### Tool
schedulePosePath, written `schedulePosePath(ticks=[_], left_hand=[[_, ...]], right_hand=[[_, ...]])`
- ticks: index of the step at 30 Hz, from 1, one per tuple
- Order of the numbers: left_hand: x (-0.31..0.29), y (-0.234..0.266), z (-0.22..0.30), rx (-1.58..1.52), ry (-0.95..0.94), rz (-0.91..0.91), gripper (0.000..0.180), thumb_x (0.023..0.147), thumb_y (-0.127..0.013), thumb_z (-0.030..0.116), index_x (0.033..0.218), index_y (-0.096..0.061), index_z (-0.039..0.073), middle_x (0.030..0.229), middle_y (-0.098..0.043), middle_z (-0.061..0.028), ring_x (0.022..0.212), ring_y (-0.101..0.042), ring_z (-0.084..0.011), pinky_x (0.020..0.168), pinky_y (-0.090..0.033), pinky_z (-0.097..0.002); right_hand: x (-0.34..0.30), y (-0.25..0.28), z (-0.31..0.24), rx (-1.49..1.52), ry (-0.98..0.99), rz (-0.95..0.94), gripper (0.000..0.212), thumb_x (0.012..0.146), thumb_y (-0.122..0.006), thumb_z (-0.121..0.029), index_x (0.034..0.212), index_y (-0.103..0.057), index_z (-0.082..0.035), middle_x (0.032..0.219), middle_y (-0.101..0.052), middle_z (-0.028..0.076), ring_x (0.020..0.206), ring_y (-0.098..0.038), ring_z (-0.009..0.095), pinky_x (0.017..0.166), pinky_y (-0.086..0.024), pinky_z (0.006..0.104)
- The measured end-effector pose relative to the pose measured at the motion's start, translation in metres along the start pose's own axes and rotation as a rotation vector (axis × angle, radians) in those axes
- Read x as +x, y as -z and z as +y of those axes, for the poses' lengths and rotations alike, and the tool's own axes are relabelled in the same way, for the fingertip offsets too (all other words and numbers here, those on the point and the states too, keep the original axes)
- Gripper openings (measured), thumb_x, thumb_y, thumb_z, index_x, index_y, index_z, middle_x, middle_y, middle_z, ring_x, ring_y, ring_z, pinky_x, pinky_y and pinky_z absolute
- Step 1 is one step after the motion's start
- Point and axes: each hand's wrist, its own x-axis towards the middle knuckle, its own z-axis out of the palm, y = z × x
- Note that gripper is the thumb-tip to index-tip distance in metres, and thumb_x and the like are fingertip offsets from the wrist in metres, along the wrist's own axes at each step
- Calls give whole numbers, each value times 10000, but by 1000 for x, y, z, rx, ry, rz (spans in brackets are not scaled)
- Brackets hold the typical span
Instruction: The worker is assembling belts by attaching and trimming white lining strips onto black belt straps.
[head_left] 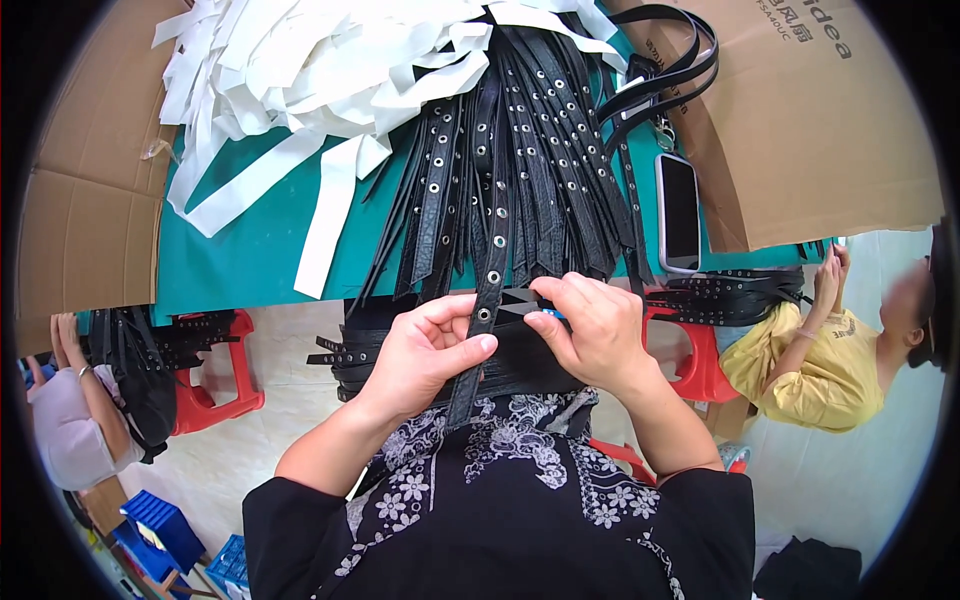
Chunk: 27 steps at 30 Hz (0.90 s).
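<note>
While the strap (499, 240) lies with its upper length over the pile of black straps (570, 170) on the green table (240, 262), its lower part crosses the near edge and its tail hangs before the person's patterned black shirt (530, 520). The left hand (432, 350) grips this strap, pinched between thumb and fingers near the lowest visible eyelets. The right hand (600, 332) is closed on a small cutter (518, 297) showing dark blades and a touch of blue; its handle is mostly covered by the fingers. The blades point left and sit right at the strap's edge; whether they touch it cannot be told.

Metal-ringed eyelets run in a row along the strap. Further black straps (365, 362) lie bundled below the table edge, behind the hands. White strips (320, 70) are heaped at the table's far left, some overlapping the pile. A phone (679, 215) lies face up to the right, beside a brown carton (830, 150). A co-worker in yellow (815, 365) sits at the right, near a red stool (705, 360).
</note>
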Motion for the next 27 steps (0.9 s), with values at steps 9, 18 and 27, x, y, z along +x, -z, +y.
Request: schedulePosePath(ticks=[9,18,27], left_hand=[[-2,6,-3,64,-27,-13,333,763,-612,-24,1085,-529,-29,853,-611,-37,690,-558,-53,599,-487,-192],[1,5,1,43,19,-15,328,777,-600,-5,1097,-531,-22,852,-607,-39,643,-557,-61,550,-481,-195],[0,4,8,-92,161,-69,306,841,-558,159,1096,-540,-9,752,-588,-27,507,-520,-88,415,-427,-209]], right_hand=[[0,-6,-3,-46,52,31,219,735,-634,-259,849,-598,-76,618,-505,38,519,-518,193,452,-383,300],[3,0,7,-70,71,20,227,738,-631,-272,844,-599,-74,599,-494,38,520,-518,201,453,-384,302],[12,0,-4,569,-425,-21,159,770,-654,-153,818,-569,-27,608,-516,-34,527,-403,10,463,-308,181]])
